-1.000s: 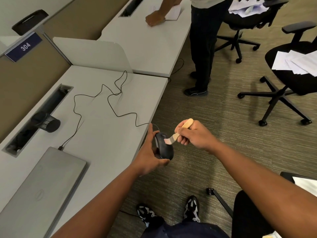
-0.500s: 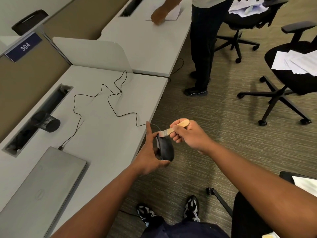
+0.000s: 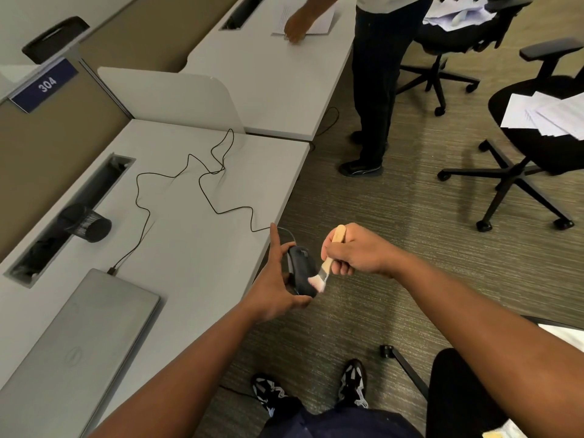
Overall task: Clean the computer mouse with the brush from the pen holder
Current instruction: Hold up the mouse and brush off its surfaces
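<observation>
My left hand [image 3: 275, 286] grips a black wired computer mouse [image 3: 302, 269] just off the desk's right edge, above the carpet. Its thin black cable [image 3: 202, 181] snakes back over the grey desk [image 3: 202, 248] to the laptop. My right hand [image 3: 357, 251] is closed on a small brush with a pale wooden handle [image 3: 335, 245]. The brush's white bristles [image 3: 317, 281] touch the lower right side of the mouse. A black mesh pen holder [image 3: 87, 223] lies tipped on its side at the desk's left, beside the cable slot.
A shut grey laptop [image 3: 72, 343] sits at the desk's near left. Another person [image 3: 379, 74] stands at the neighbouring desk, hand on paper. Two black office chairs [image 3: 534, 147] with papers stand on the carpet at right. Another chair's base [image 3: 407, 368] is by my feet.
My right hand tilted the brush and swept its bristles from the top of the mouse down to its lower right side. The other person's hand shifted on the far desk.
</observation>
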Tool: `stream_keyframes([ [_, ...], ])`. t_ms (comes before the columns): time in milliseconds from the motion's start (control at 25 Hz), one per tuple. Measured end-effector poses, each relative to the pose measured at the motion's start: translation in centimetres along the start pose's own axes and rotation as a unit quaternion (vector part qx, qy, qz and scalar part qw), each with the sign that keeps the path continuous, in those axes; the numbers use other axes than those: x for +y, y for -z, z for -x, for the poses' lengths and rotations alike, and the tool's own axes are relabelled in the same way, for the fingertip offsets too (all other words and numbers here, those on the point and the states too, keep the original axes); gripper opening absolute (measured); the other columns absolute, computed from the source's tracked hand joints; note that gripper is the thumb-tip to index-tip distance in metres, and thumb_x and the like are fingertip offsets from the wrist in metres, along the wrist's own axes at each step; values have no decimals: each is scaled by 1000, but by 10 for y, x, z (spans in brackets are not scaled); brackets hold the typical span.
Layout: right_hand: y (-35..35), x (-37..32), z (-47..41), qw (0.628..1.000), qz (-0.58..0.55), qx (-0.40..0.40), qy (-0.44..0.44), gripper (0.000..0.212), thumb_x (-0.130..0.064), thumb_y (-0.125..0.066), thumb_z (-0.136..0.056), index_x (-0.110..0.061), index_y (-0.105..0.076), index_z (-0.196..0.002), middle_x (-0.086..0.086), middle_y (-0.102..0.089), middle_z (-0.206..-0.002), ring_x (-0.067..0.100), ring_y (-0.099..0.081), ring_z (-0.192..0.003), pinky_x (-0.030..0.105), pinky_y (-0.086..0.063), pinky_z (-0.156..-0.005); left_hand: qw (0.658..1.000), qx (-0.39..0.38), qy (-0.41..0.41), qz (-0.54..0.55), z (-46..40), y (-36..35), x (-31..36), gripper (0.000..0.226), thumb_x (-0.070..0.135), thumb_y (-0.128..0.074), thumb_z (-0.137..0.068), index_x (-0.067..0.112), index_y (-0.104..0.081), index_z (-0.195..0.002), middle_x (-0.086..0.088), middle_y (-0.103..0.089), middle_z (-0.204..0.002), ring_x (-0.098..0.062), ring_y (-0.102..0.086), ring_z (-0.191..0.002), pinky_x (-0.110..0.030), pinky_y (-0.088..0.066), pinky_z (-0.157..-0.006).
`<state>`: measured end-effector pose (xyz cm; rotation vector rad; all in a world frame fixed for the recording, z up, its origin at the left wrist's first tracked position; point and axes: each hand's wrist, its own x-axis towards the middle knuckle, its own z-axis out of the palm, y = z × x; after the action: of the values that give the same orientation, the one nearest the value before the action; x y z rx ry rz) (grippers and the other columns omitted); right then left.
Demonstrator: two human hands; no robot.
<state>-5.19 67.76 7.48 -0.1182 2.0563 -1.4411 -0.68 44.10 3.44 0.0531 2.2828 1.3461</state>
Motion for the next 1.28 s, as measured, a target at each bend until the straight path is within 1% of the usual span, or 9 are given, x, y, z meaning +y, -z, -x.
stream_keyframes([
  [160,-1,-1,-3,991,-71,90,71,14,-13,-60,-102,-12,-74,-98,6,-75,-76,16,-67,-68,28,-56,-61,1000,-4,8,-1,0,1,2,167,4,-99,-71,76,33,-144,19,-20,-172,-34,-45,-152,-44,-62,-102],
  [240,-5,0,-4,991,-35,68,110,11,-16,-65,-102,-19,-75,-106,6,-77,-86,17,-69,-76,36,-60,-72,1000,-5,8,3,0,1,4,167,2,-98,-72,76,35,-143,16,-20,-173,-34,-42,-154,-41,-62,-101],
  [400,-8,-1,-3,987,93,-13,130,17,-21,-70,-100,-35,-79,-103,-9,-75,-85,14,-69,-82,41,-59,-80,1000,12,8,-17,1,1,6,169,2,-97,-73,73,40,-141,5,-20,-176,-30,-38,-157,-50,-57,-110],
  [600,-1,-8,1,989,78,-75,104,15,-11,-71,-98,-21,-80,-104,4,-78,-88,10,-71,-80,32,-62,-79,1000,15,5,-18,3,-1,5,170,1,-98,-73,72,40,-142,3,-23,-175,-28,-49,-151,-53,-55,-112],
  [760,4,-8,2,986,89,-120,77,8,-17,-70,-100,-16,-77,-103,9,-79,-89,14,-74,-81,29,-63,-77,1000,23,0,-2,3,-1,4,169,-3,-97,-73,73,37,-144,4,-25,-173,-28,-58,-142,-45,-63,-101],
  [920,9,-3,2,983,161,-76,50,7,-24,-68,-100,-21,-74,-98,3,-79,-80,12,-74,-71,28,-59,-68,1000,20,5,-7,1,1,6,166,-1,-96,-74,68,35,-150,7,-25,-172,-32,-49,-150,-52,-58,-108],
  [1120,5,-4,3,991,-83,2,101,12,-23,-70,-100,-12,-76,-102,7,-78,-81,15,-70,-70,24,-58,-64,1000,1,15,-4,-1,1,7,162,1,-96,-76,63,30,-155,5,-23,-175,-31,-45,-153,-46,-56,-110],
  [1200,-1,-3,2,990,-98,-4,101,17,-26,-71,-98,-11,-77,-105,7,-78,-83,15,-71,-73,26,-60,-68,1000,0,12,3,-1,0,7,160,2,-96,-76,63,28,-157,12,-26,-171,-30,-48,-150,-37,-60,-104],
  [1280,-5,0,1,993,-64,-30,92,21,-28,-72,-97,-10,-76,-107,8,-79,-86,16,-72,-76,28,-60,-70,1000,2,9,9,0,1,5,159,2,-96,-75,64,24,-158,16,-30,-165,-28,-56,-143,-39,-62,-102],
])
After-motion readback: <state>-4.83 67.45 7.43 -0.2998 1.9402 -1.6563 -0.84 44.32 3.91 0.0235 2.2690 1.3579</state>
